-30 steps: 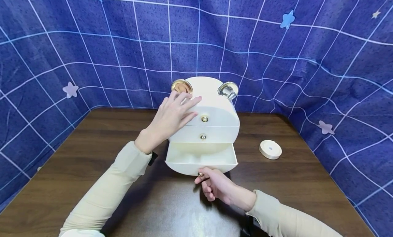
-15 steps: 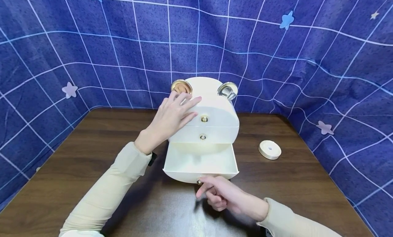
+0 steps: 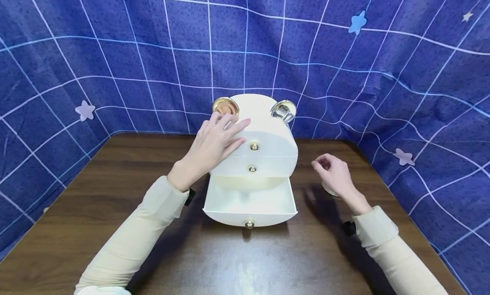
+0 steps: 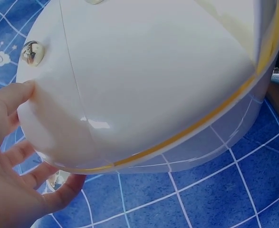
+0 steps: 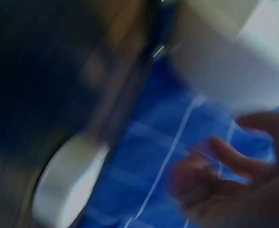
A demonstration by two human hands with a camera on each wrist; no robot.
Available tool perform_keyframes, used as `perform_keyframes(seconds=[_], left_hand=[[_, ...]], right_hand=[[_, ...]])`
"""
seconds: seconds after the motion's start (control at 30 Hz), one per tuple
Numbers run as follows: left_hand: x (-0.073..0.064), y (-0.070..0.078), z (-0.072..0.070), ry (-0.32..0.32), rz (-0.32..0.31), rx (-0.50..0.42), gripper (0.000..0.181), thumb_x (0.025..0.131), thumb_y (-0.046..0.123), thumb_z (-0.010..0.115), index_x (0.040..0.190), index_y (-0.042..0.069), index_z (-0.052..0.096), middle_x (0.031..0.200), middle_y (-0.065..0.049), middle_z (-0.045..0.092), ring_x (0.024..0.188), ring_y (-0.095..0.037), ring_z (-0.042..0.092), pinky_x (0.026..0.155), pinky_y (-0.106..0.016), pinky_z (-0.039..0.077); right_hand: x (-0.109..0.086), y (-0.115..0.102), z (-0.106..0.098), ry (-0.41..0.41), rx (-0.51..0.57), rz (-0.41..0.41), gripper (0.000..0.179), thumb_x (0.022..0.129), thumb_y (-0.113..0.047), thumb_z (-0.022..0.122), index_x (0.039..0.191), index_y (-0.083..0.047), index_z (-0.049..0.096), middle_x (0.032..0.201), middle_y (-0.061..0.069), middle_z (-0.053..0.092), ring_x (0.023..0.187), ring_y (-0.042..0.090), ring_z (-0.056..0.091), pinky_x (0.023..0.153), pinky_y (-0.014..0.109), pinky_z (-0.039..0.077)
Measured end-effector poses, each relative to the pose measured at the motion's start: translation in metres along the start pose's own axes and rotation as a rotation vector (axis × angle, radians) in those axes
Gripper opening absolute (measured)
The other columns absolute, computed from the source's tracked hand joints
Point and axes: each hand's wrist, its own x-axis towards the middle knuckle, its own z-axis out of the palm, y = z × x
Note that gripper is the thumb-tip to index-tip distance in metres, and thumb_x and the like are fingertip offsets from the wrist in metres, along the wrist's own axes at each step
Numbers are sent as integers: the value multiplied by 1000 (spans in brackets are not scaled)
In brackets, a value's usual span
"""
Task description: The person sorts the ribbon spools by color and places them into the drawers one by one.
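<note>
A white drawer box (image 3: 254, 129) with a rounded top and two round metallic ears stands on the table. Its bottom drawer (image 3: 249, 197) is pulled out, with nothing visible inside and a small gold knob (image 3: 249, 224) on its front. My left hand (image 3: 214, 142) rests with spread fingers at the box's upper left; in the left wrist view the thumb touches the front face and the fingers lie along the curved edge. My right hand (image 3: 334, 174), fingers loosely bent, hovers over a white ribbon roll (image 5: 72, 183), which it mostly covers in the head view.
Two upper drawers are closed, with gold knobs on the top one (image 3: 254, 146) and the middle one (image 3: 252, 168). The dark wooden table (image 3: 172, 252) ends at a blue grid-patterned cloth (image 3: 153, 61) with stars, which hangs behind and at both sides.
The bottom drawer came further out toward me. My right hand then let go of its knob and moved right and away from me, over the ribbon roll. My left hand stayed put.
</note>
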Motion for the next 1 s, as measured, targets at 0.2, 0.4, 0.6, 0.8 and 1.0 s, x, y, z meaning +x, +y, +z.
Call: perform_keyframes(seconds=[0.2, 0.4, 0.6, 0.8, 1.0], left_hand=[[1, 1, 1, -1, 4, 2, 41, 95, 36, 59, 134, 26, 56, 123, -7, 58, 102, -30, 49, 68, -41, 43], [1, 0, -1, -6, -1, 17, 41, 95, 36, 58, 135, 26, 56, 124, -7, 58, 102, -31, 49, 69, -42, 43], [-1, -1, 0, -16, -9, 13, 41, 96, 37, 58, 135, 26, 55, 123, -7, 58, 103, -30, 49, 68, -41, 43], [-1, -1, 0, -10, -3, 20, 41, 95, 37, 58, 135, 27, 55, 123, -7, 58, 103, -30, 49, 67, -40, 42], [-1, -1, 1, 8, 4, 23, 41, 95, 37, 59, 135, 26, 56, 123, -7, 58, 102, -30, 50, 67, -41, 43]], right_hand=[[8, 53, -2, -298, -400, 127, 67, 83, -46, 68, 128, 0, 52, 118, 32, 52, 111, 55, 45, 81, 65, 42], [11, 63, 1, -363, -424, 156, 67, 78, -32, 70, 131, 0, 46, 116, 34, 49, 110, 56, 42, 81, 69, 38], [13, 67, 3, -361, -401, 161, 60, 75, -31, 72, 124, -2, 51, 111, 32, 50, 106, 56, 48, 76, 64, 43], [7, 56, 0, -301, -351, 80, 49, 73, -34, 74, 111, -6, 61, 103, 26, 56, 96, 47, 54, 65, 49, 45], [-1, 26, -6, -225, -325, -55, 47, 73, -35, 74, 110, -7, 64, 98, 24, 61, 88, 40, 58, 61, 41, 45]])
